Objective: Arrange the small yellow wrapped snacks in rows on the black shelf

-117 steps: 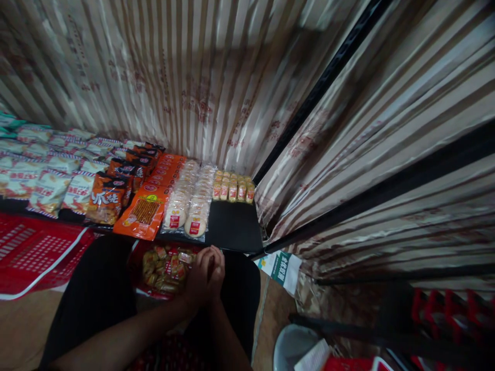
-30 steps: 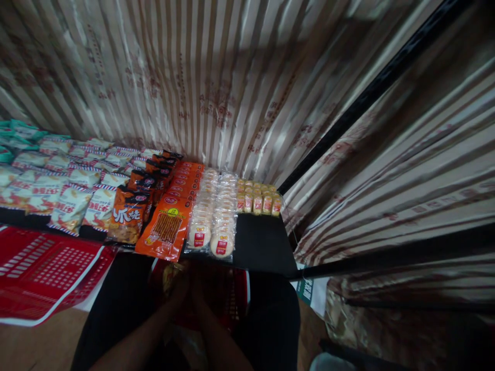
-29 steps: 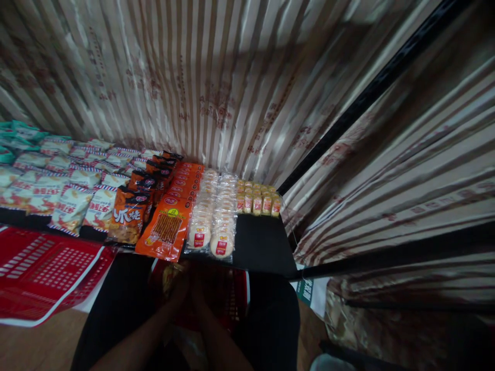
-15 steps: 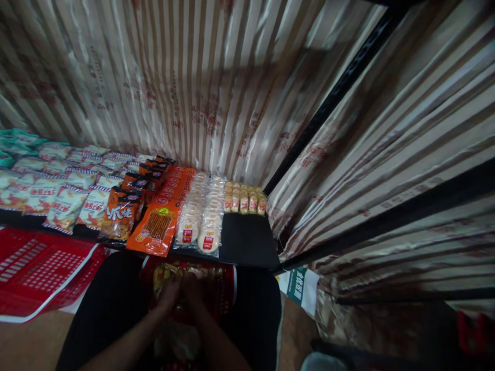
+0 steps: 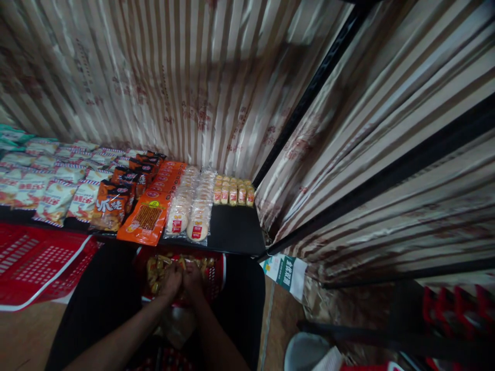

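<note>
A red basket (image 5: 223, 278) sits between my knees, holding many small gold-wrapped snacks (image 5: 154, 273). Over its middle, my left hand (image 5: 172, 279) and my right hand (image 5: 192, 276) are close together with fingers curled in. A gold-wrapped snack packet (image 5: 182, 263) shows between their fingertips, pinched from both sides. More of these small gold packets (image 5: 233, 193) stand in rows at the right end of the black shelf (image 5: 235, 226), just beyond the basket. Dim light and blur hide the finer finger details.
Along the shelf lie round crackers in clear wrap (image 5: 198, 226), orange stick-snack bags (image 5: 145, 219), orange-black bags (image 5: 110, 206) and white snack bags (image 5: 58, 201). Another red basket (image 5: 46, 263) is at left. Black metal posts (image 5: 309, 98) and striped curtains (image 5: 193, 77) bound the shelf.
The whole view has shifted slightly, so shelf and goods appear farther left and a little higher. My hands stay together over the basket, and the gold packet between them shows more clearly.
</note>
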Motion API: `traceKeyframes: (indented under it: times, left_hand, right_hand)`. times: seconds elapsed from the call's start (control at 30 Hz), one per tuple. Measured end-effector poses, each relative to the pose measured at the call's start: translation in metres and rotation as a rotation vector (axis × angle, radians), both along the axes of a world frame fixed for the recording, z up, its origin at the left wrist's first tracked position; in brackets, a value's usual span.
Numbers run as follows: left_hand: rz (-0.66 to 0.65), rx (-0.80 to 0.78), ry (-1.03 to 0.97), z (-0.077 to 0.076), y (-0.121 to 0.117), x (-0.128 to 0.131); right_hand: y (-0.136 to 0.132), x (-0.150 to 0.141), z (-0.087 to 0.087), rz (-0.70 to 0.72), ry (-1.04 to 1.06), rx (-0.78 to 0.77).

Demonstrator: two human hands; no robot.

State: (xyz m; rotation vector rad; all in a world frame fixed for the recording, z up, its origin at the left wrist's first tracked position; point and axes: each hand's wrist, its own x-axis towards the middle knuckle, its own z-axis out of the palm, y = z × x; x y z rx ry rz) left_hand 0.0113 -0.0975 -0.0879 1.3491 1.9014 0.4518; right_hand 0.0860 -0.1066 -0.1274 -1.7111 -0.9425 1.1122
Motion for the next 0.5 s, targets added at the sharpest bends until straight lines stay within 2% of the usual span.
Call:
traceKeyframes:
  times: [0.27,0.5]
  left_hand:
    - [0.074,-0.102,-0.030,0.012,-0.010,0.006]
    - [0.085,-0.023,-0.080,0.023,-0.011,0.008]
  right_hand:
    - [-0.015,0.007,0.023,-0.039,0.048,0.007]
    - [-0.021,0.017,0.027,-0.014,-0.021,0.037]
